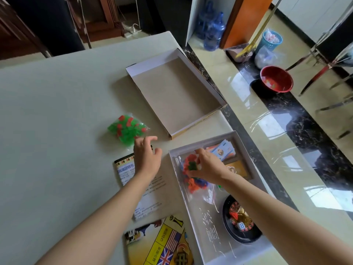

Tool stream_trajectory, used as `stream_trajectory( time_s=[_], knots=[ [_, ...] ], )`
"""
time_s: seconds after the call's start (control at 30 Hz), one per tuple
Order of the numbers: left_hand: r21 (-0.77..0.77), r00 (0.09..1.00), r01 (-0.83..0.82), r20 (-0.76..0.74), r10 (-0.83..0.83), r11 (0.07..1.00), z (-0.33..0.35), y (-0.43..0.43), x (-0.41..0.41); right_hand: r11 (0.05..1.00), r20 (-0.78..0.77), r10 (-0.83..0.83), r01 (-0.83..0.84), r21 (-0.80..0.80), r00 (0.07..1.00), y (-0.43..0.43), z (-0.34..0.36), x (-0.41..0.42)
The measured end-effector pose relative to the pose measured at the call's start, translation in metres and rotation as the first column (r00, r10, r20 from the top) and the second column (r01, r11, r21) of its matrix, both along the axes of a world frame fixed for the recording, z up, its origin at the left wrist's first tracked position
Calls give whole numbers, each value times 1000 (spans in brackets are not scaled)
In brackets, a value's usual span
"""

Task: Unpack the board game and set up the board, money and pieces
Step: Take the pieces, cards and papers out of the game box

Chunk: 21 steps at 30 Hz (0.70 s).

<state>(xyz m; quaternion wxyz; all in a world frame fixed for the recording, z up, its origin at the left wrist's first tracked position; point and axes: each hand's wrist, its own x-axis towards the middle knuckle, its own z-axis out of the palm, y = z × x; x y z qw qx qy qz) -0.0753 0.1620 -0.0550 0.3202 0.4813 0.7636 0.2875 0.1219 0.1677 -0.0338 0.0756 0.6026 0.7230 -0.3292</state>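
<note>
Now, left hand (pixel 147 155): forearm outstretched, fingers spread loose, holding nothing, just beside bag of houses (pixel 127 130).
Right hand (pixel 207 165): fingers curled, pinching bag of pieces (pixel 192 183) inside tray (pixel 210 241).

blue water jugs (pixel 212 31) | red basin (pixel 276 79) | blue basket (pixel 271 42) | white power strip (pixel 131 32)

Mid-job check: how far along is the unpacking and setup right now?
Done: the empty box lid is set aside, and the bag of green and red houses and the instruction sheet are out on the table. In hand: the right hand grips a bag of coloured pieces in the tray; the left hand is open. Left: the board looks folded; the money and spinner sit in the tray.
</note>
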Motion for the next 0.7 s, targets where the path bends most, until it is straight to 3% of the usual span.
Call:
stream_trajectory(
  time_s=[0.1,0.23,0.3,0.37,0.47,0.6,0.7],
  knots=[
    [-36,995,94,45,-93,995,3,-11,5,997,37,55,-57,52,998,-4,-5,-3],
    [-61,969,188,173,-175,980,7,-20,5,993,-130,-38,52,109,991,-1,-1,3],
    [-67,924,224,333,-190,972,14,-23,5,964,-352,-246,266,9,903,5,8,8],
    [-97,815,258,557,-162,961,24,-24,6,897,-528,-425,419,-139,735,14,17,9],
    [-167,651,295,755,-70,941,32,-21,7,892,-630,-437,400,-211,642,27,26,-12],
    [-187,720,-14,680,139,982,17,-14,-19,888,-702,-457,329,-323,546,39,22,-64],
    [-208,692,-314,618,374,926,5,-11,-67,905,-683,-426,293,-309,593,50,12,-103]
  ],
)
